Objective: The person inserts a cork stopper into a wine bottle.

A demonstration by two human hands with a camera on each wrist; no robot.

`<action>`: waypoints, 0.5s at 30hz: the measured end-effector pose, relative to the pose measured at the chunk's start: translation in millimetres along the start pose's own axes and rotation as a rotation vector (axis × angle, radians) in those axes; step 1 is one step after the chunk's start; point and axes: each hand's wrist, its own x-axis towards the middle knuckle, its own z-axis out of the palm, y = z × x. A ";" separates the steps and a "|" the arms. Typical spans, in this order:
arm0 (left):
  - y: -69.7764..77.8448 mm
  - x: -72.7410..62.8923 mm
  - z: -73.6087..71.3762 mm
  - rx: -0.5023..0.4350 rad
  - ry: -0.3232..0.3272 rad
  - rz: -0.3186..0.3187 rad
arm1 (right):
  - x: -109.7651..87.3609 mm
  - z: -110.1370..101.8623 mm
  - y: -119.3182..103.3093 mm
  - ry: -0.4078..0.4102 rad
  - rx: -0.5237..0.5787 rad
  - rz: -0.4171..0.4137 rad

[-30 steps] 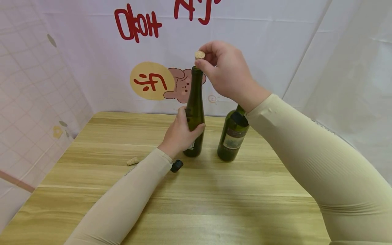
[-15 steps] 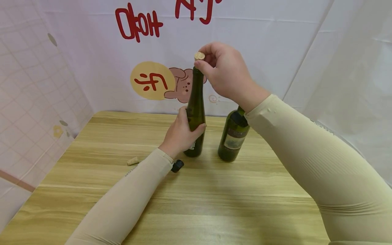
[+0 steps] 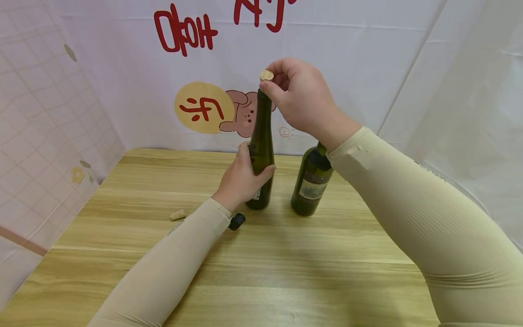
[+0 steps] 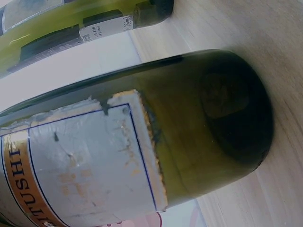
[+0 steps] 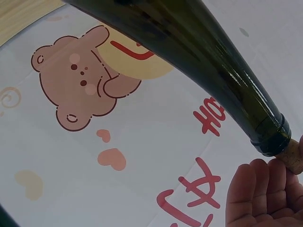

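Observation:
A tall green wine bottle [image 3: 261,131] stands upright on the table, and my left hand [image 3: 241,179] grips it around the middle. In the left wrist view the bottle's worn white label [image 4: 85,161] shows above its dark base. At the bottle's mouth my right hand [image 3: 300,93] pinches a cork [image 3: 267,75] between thumb and fingers. The right wrist view shows the lower end of this cork [image 5: 291,158] in the mouth of the bottle [image 5: 227,90], much of it sticking out. The fingers [image 5: 262,189] lie curled beside the rim.
A second green bottle [image 3: 312,181] with a picture label stands to the right, its neck behind my right wrist. Another cork [image 3: 177,215] lies on the table [image 3: 245,281] at left. A small black object [image 3: 237,221] sits by my left wrist. A printed white cloth [image 3: 347,54] hangs behind.
The pinched cork and my right hand have come down very slightly toward the bottle's mouth. My left hand keeps its grip on the bottle.

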 end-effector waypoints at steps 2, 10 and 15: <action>-0.5 0.2 0.0 0.002 0.001 0.001 | 0.3 0.4 0.4 -0.008 -0.003 0.006; -0.9 0.2 0.4 -0.003 0.001 0.002 | 1.3 2.0 3.1 -0.021 -0.009 0.024; -1.4 0.5 0.5 -0.009 0.002 0.008 | 1.7 3.4 4.3 -0.019 0.017 0.038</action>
